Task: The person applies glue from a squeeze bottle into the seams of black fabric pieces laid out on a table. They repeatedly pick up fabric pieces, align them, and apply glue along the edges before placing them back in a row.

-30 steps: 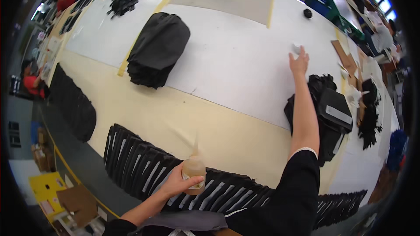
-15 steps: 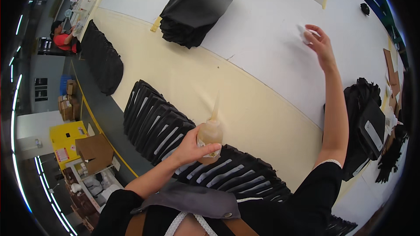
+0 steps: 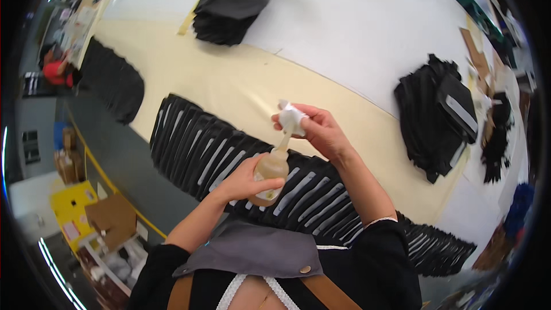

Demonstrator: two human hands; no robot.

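My left hand (image 3: 241, 181) is wrapped round a translucent squeeze bottle (image 3: 270, 169) of pale amber liquid with a long thin nozzle. My right hand (image 3: 322, 129) pinches a crumpled white cloth or tissue (image 3: 291, 118) against the upper part of the nozzle, covering its tip. Both hands are above a long row of overlapping black pieces (image 3: 192, 146), each with a greyish strip along it, lying on the near side of the table.
Beyond the row stretches a cream and white tabletop (image 3: 229, 80). A black stack (image 3: 229, 14) sits at the far side, another black row (image 3: 112, 83) at left, and a black pile (image 3: 427, 117) at right. Off the table's left edge stand a yellow cabinet (image 3: 72, 206) and a person in red (image 3: 55, 72).
My right hand has come in from the far right with the white cloth and now holds it at the nozzle. The left hand keeps its hold on the bottle; the view has shifted.
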